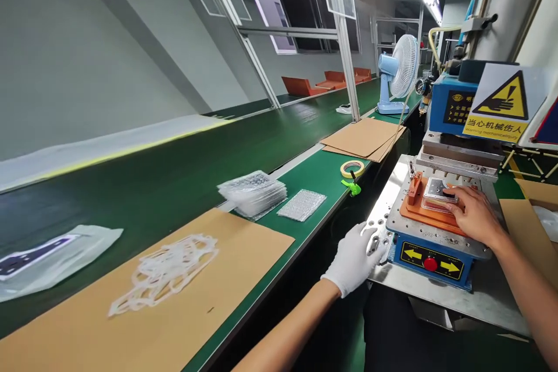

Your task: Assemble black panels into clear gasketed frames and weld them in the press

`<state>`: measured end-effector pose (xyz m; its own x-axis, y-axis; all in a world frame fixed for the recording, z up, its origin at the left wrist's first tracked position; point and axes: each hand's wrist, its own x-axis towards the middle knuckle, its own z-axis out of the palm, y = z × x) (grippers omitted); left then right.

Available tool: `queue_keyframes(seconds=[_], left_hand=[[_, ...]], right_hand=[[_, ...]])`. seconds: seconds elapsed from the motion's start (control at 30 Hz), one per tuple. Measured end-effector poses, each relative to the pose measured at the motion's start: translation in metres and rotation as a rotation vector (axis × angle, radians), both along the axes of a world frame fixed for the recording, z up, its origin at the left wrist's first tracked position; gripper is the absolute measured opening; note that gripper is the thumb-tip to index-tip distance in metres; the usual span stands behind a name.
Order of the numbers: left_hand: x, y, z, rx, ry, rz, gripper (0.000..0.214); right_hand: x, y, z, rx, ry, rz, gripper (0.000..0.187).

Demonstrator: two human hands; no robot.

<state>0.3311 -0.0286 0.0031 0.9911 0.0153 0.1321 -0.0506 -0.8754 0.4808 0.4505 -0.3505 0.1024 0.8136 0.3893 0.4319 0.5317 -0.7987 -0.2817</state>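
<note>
My right hand [475,215], bare, is at the right end of a small silver-framed rectangular plate [440,190]. Its fingertips touch the top and the thumb is at the near edge. That plate sits on an orange fixture [429,218] on the bed of a blue press [453,107]; my hand covers its right end. My left hand [354,258] wears a white glove and is beside the left side of the press base, fingers apart, holding nothing I can see. A red button [430,264] between two yellow arrows is on the base's front.
Left of me runs a green conveyor [187,157]. Along its edge lie cardboard [244,244] with white plastic strips [168,270], a stack of clear-wrapped sheets [253,193], a tape roll [352,169] and more cardboard [361,135]. A blue fan [399,70] stands farther back.
</note>
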Motion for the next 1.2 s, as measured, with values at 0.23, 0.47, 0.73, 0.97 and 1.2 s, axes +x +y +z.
queue_keyframes(seconds=[0.23, 0.47, 0.73, 0.97, 1.2], left_hand=[[0.005, -0.005, -0.002, 0.032, 0.13, -0.083, 0.083], [0.018, -0.005, -0.009, 0.17, 0.231, 0.088, 0.102], [0.057, -0.025, 0.002, 0.152, 0.265, 0.244, 0.078], [0.011, 0.01, 0.033, -0.03, 0.115, 0.204, 0.067], [0.036, 0.001, 0.12, 0.098, -0.163, -0.23, 0.087]], right_hand=[[0.002, -0.006, -0.008, -0.169, 0.013, 0.035, 0.041], [-0.033, -0.025, -0.017, 0.122, -0.099, -0.119, 0.047], [-0.052, -0.044, -0.058, 0.354, 0.037, -0.223, 0.055], [-0.045, -0.039, -0.059, 0.402, 0.042, -0.274, 0.059], [-0.036, -0.029, -0.057, 0.403, 0.09, -0.379, 0.056]])
